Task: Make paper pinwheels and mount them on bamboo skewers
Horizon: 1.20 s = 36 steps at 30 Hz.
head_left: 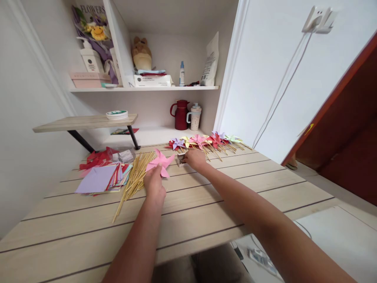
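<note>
On the tabletop (206,220), thin sticks (134,177) lie just left of the left hand (154,182), with paper squares (96,179) further left. A row of pinwheels (198,140) lies behind the right hand (195,158). The left hand pinches a pink paper pinwheel (161,160) by its near edge. Right of it, the right hand's fingers meet a small box (182,161); whether they grip anything I cannot tell.

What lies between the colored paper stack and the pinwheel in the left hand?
In the head view, a bundle of thin sticks lies between the paper and the pink pinwheel.
</note>
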Tool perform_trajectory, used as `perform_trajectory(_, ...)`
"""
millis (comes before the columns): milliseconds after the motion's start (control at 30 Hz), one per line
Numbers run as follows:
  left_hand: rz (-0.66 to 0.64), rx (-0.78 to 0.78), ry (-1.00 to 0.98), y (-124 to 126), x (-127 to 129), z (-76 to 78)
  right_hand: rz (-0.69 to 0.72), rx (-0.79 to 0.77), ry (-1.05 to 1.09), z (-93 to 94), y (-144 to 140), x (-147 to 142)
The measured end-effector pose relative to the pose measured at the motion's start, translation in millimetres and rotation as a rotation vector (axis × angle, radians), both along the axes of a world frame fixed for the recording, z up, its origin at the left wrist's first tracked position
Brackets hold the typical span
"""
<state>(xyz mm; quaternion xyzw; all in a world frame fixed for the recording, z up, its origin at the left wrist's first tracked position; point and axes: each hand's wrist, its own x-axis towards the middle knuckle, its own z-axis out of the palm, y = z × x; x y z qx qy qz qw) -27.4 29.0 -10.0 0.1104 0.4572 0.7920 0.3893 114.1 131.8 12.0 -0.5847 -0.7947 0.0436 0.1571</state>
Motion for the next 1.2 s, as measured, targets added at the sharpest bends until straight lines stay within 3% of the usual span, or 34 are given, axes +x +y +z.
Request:
perform_trajectory(200, -0.025, 0.005, -0.001, 0.0, -0.4, -0.5, 0.019, -0.052, 0.008, 2.0, 3.3, -3.9)
perform_trajectory(433, -0.052, 0.002, -0.016, -2.6, 2.1, 0.4, 0.026, -0.079, 0.173, -2.3, 12.0, 17.4)
perform_trajectory(633, -0.068, 0.004, -0.016, -1.8, 2.0, -1.2, 0.080, -0.087, 0.247, -7.6, 2.0, 22.5)
perform_trajectory(900, -0.085, 0.002, 0.003, -0.9, 1.3, -2.6, 0.097, 0.029, 0.126, -0.3, -9.1, 7.3)
perform_trajectory(1200, -0.098, 0.031, 0.007, 1.2, 0.3, -6.8, 0.148, 0.019, -0.008, 1.8, -2.1, -7.4)
